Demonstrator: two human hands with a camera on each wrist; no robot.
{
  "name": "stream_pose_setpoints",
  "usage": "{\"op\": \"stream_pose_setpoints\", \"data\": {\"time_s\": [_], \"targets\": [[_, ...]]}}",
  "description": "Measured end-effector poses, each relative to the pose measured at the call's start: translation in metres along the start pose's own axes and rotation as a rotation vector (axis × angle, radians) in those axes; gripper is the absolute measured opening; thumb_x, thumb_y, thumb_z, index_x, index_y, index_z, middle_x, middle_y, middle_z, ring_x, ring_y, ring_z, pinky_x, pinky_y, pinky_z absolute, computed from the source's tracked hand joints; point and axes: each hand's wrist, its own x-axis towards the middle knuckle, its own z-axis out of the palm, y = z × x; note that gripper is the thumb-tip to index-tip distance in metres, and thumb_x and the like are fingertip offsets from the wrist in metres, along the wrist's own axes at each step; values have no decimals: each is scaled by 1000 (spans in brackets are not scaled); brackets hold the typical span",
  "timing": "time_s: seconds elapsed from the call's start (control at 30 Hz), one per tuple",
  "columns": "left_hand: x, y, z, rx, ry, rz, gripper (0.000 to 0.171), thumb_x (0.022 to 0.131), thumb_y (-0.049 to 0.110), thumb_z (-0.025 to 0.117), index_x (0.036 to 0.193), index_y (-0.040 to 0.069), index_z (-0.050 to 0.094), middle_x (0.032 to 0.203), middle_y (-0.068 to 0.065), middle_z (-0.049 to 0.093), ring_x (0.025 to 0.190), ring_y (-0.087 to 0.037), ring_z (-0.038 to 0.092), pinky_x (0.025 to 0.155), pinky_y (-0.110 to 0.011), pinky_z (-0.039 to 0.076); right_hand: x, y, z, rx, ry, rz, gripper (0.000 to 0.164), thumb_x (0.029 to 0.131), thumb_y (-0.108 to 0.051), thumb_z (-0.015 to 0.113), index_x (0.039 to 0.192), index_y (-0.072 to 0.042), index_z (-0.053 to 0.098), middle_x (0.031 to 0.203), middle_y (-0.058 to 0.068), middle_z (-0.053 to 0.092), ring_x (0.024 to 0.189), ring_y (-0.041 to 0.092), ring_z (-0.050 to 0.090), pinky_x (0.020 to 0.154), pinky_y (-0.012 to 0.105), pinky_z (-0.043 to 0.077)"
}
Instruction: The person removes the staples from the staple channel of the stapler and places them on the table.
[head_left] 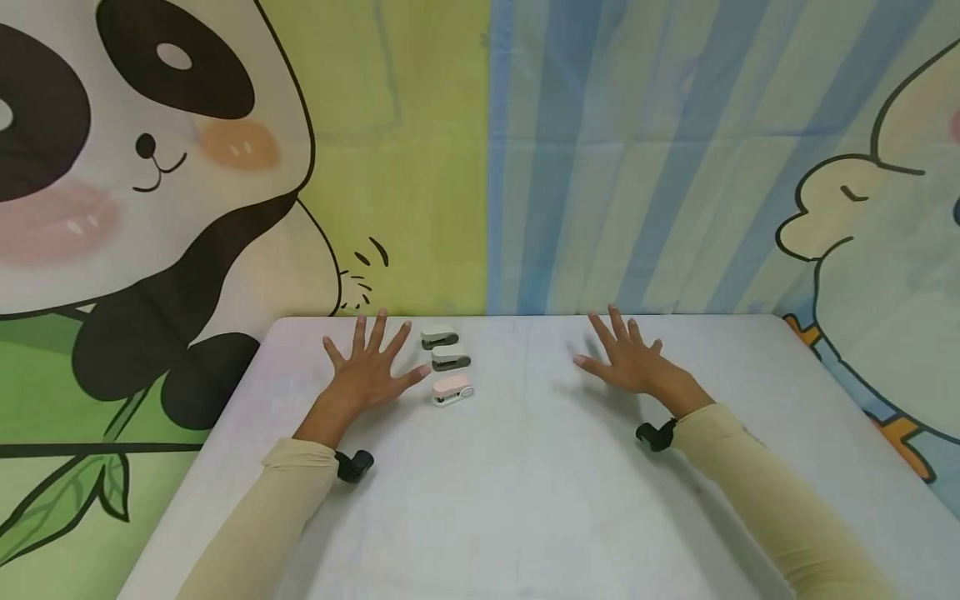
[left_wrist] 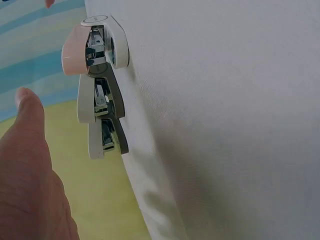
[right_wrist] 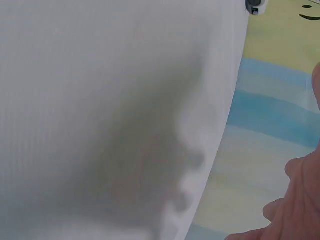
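Note:
Three small staplers lie in a column on the white table, left of its middle. Nearest is a pink and white stapler (head_left: pixel 452 389); behind it come a white and grey stapler (head_left: pixel 451 358) and another white and grey stapler (head_left: pixel 438 337) at the back. My left hand (head_left: pixel 365 375) is spread just left of them, fingers apart, its thumb tip close to the staplers. In the left wrist view that thumb (left_wrist: pixel 30 130) shows beside the pink stapler (left_wrist: pixel 76 50). Over the table's right half, my right hand (head_left: pixel 628 360) is spread too, holding nothing and casting a shadow.
The white table (head_left: pixel 517 500) reaches back to a printed cloth backdrop (head_left: pixel 600 150) with a panda on the left and another cartoon figure on the right. Each wrist wears a small black camera, the left camera (head_left: pixel 354 466) and the right camera (head_left: pixel 656 435).

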Motion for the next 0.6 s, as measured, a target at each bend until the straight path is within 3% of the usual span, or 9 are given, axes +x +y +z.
{"op": "stream_pose_setpoints", "data": {"time_s": [0.2,0.37,0.5,0.6], "targets": [[-1,1,-2,3,-6,11,95,82,86,24,157,30,6,160,-13,-17,142,-38,-20,89,-75,-21,6,-20,7,90,71,-139,87,95,-65,40,158,-19,2,159,20,-8,142,48,5,101,72,14],[-4,6,-5,-52,-8,45,98,81,86,33,157,26,18,159,-20,-11,143,-43,-11,97,-73,-13,11,-42,8,197,133,-232,76,99,-54,46,157,-15,16,161,15,2,142,40,19,105,62,24],[-8,11,-7,-157,-20,49,99,79,85,40,153,19,33,158,-25,7,142,-48,6,106,-68,3,14,-55,10,259,233,-308,58,102,-40,48,150,-10,36,159,13,16,132,39,39,101,59,33],[-8,15,-6,-315,-24,47,96,81,80,47,150,14,40,153,-25,24,138,-47,24,106,-64,20,17,-59,13,314,332,-352,46,103,-31,50,141,-6,49,154,14,31,127,37,46,98,55,37]]}}
